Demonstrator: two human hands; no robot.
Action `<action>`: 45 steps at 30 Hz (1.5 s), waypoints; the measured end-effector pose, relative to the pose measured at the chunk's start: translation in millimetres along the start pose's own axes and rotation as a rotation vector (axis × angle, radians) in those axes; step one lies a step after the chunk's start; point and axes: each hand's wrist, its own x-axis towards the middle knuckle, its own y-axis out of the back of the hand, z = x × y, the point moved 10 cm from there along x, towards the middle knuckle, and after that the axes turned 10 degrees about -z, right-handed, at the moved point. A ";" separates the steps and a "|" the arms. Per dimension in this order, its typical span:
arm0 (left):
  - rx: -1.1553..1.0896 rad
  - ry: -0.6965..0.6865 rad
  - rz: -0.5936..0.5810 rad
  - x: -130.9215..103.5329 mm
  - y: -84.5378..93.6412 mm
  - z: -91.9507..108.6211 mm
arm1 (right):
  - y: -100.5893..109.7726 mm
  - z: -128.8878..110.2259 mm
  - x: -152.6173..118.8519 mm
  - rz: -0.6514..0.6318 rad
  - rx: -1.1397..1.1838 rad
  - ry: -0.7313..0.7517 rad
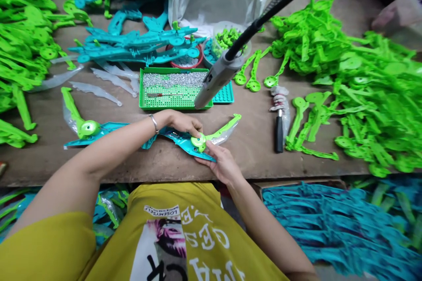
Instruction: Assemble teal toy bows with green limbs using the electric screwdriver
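Note:
A long blue plastic frame (183, 141) lies across the table before me, with a green arm at each end. The left green arm (73, 109) stands up from its round hub, with clear plastic along it. My left hand (184, 124) reaches over the frame, its fingertips pressed on the round hub of the right green arm (224, 128). My right hand (222, 162) grips the frame's right end, thumb beside that hub and fingers under the blue edge. Clear plastic also lines the right arm.
Behind the frame sits a green tray (176, 106) of small metal parts, below a hanging grey tool (217, 77). Green parts (379, 109) are heaped right and left. A black-handled tool (278, 134) lies right; blue frames (132, 46) are stacked at the back.

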 end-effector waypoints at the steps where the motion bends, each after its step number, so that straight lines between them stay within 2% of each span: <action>1: -0.002 -0.001 0.002 0.1 -0.1 0.1 | -1.0 0.3 0.2 0.004 0.002 -0.003; 7: -0.002 -0.025 -0.006 -0.6 -1.5 0.4 | -7.3 7.4 0.0 0.023 -0.005 0.007; 9: 0.007 -0.036 -0.010 -3.0 -2.2 0.6 | -7.1 2.0 2.7 0.005 -0.022 0.034; 11: 0.020 -0.045 -0.019 -7.2 -3.9 0.6 | 2.7 -15.9 7.4 0.031 -0.018 0.106; 15: 0.048 -0.050 -0.053 -19.3 -10.1 -1.5 | 40.4 -72.5 17.9 0.173 0.011 0.293; 17: 0.071 -0.040 -0.058 -25.5 -12.1 -4.0 | 48.9 -93.0 25.9 0.182 -0.048 0.332; 20: 0.106 -0.011 -0.042 -33.9 -13.2 -9.7 | 46.7 -103.6 39.2 0.155 -0.152 0.350; 25: 0.148 0.047 0.026 -51.3 -12.0 -17.2 | 35.8 -100.9 54.9 0.117 -0.275 0.335; 27: 0.168 0.068 0.069 -59.8 -10.1 -17.0 | 36.4 -108.2 54.7 0.146 -0.340 0.343; 28: 0.174 0.077 0.098 -64.3 -8.7 -16.4 | 37.2 -118.4 50.1 0.199 -0.408 0.395; 30: 0.226 0.111 0.197 -74.7 -3.0 -15.1 | 27.4 -147.4 31.7 0.317 -0.626 0.589; 31: 0.278 0.136 0.265 -80.9 0.2 -14.2 | 13.3 -160.6 20.9 0.340 -0.748 0.708; 32: 0.338 0.164 0.341 -87.7 2.7 -12.8 | -5.5 -169.6 11.6 0.323 -0.856 0.817; 34: 0.446 0.211 0.506 -102.9 3.0 -8.0 | -45.0 -174.2 3.5 0.184 -0.950 0.937; 37: 0.531 0.246 0.799 -127.0 -9.8 4.7 | -85.2 -171.3 6.5 0.014 -0.877 0.944; 40: 0.607 0.255 1.077 -141.3 -37.2 20.9 | -104.7 -175.0 11.4 -0.032 -0.779 0.921; 43: 0.670 0.235 1.231 -136.2 -65.2 29.9 | -116.5 -184.1 15.9 -0.088 -0.735 0.901; 45: 0.688 0.244 1.300 -131.0 -75.8 28.1 | -121.1 -188.8 22.9 -0.144 -0.683 0.880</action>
